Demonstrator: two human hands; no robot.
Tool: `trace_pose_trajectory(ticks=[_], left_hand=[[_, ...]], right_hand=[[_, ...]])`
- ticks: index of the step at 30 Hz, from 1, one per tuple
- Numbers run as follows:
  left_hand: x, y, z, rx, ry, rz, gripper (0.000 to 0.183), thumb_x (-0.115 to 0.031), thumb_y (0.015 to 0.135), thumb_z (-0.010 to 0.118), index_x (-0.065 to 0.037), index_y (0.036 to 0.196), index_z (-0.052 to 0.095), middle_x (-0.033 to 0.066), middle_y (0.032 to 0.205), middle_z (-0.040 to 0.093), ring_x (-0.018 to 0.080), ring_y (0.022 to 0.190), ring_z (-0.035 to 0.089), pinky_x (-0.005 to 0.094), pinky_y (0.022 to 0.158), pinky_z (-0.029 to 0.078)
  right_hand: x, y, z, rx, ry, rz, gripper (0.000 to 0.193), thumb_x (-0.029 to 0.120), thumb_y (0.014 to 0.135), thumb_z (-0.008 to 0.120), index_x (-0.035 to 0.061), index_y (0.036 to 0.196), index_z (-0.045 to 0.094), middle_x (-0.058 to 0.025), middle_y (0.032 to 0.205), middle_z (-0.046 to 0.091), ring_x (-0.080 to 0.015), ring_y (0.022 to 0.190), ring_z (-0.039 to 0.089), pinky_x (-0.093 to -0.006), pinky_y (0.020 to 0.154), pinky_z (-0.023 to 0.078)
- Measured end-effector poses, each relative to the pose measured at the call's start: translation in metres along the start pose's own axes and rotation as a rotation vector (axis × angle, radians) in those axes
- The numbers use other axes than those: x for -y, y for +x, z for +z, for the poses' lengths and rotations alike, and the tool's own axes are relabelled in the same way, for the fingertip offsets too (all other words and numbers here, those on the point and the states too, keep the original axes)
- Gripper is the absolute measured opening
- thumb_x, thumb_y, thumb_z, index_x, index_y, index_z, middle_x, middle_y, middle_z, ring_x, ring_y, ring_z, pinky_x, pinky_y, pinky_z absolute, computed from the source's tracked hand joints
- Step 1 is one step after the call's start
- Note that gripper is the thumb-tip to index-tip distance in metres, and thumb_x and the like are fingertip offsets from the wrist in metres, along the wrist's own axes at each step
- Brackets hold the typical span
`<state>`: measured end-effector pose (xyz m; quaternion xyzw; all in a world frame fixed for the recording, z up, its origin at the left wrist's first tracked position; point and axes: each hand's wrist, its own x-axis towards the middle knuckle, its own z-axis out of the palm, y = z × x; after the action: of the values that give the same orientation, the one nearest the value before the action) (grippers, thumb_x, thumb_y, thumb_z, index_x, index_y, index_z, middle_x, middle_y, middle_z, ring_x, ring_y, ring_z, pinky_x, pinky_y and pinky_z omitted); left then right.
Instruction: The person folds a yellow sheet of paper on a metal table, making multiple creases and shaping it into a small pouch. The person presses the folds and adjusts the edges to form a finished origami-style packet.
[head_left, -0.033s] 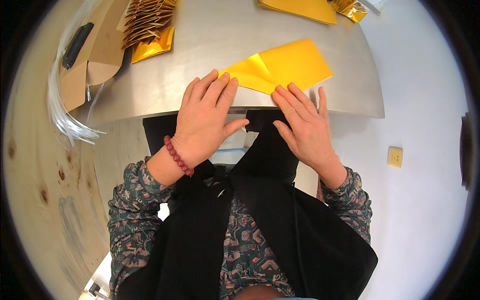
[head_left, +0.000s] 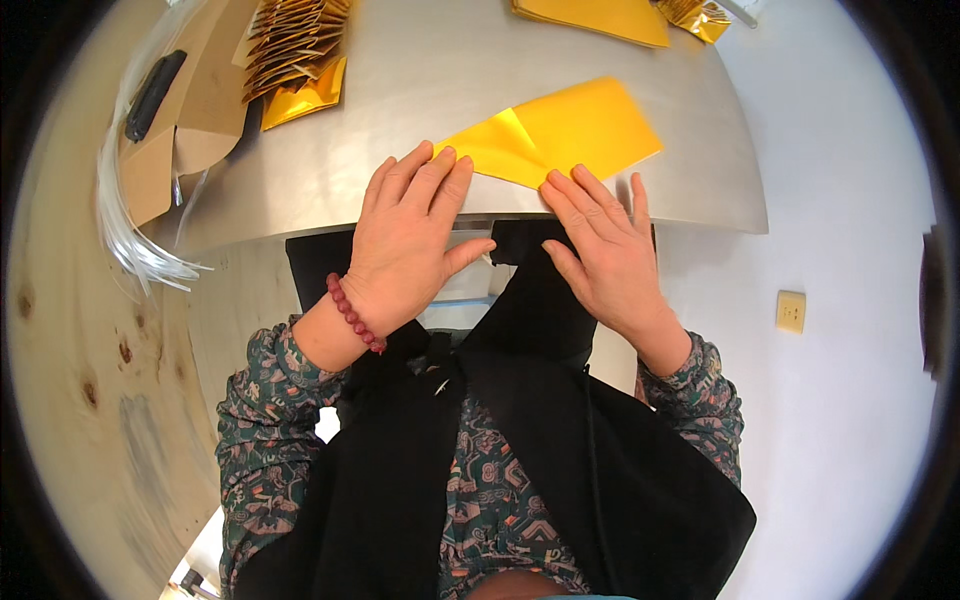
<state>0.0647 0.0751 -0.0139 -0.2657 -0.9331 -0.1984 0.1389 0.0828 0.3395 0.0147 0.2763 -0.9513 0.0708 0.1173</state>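
A sheet of shiny gold paper lies on the metal table in front of me, its left part folded over into a pointed flap. My left hand, with a dark red bead bracelet at the wrist, rests its outstretched fingertips on the left tip of the paper. My right hand lies flat with fingers extended, the fingertips on the near edge below the fold. Both thumbs point inward, apart from the paper. Neither hand grips anything.
At the back left stands a row of folded gold paper pieces beside an open cardboard box. Clear plastic strands hang over the box's left side. A stack of gold sheets lies at the far right of the metal table.
The view has shifted very slightly. Both hands and the folded paper keep the same positions relative to each other.
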Motion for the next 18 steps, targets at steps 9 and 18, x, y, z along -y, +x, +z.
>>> trace_pose_trajectory(ticks=[9,18], left_hand=[[-0.015,0.010,0.009,-0.023,0.124,0.018,0.065,-0.053,0.090,0.078,-0.036,0.151,0.061,0.0163,0.137,0.057,0.0399,0.135,0.047,0.0641,0.112,0.036],[0.022,0.004,0.006,-0.044,0.348,0.085,0.063,-0.051,0.093,0.076,-0.026,0.149,0.063,0.0038,0.146,0.060,0.0308,0.142,0.049,0.0599,0.122,0.032]], right_hand=[[0.003,0.000,0.003,-0.014,0.036,0.011,0.057,0.019,0.095,0.073,0.0101,0.150,0.059,-0.0053,0.156,0.058,-0.0263,0.149,0.049,-0.0648,0.127,0.024],[-0.016,-0.009,0.032,-0.127,0.020,0.006,0.063,0.008,0.092,0.073,0.0098,0.153,0.057,-0.0062,0.158,0.058,-0.0280,0.151,0.049,-0.0633,0.127,0.027]])
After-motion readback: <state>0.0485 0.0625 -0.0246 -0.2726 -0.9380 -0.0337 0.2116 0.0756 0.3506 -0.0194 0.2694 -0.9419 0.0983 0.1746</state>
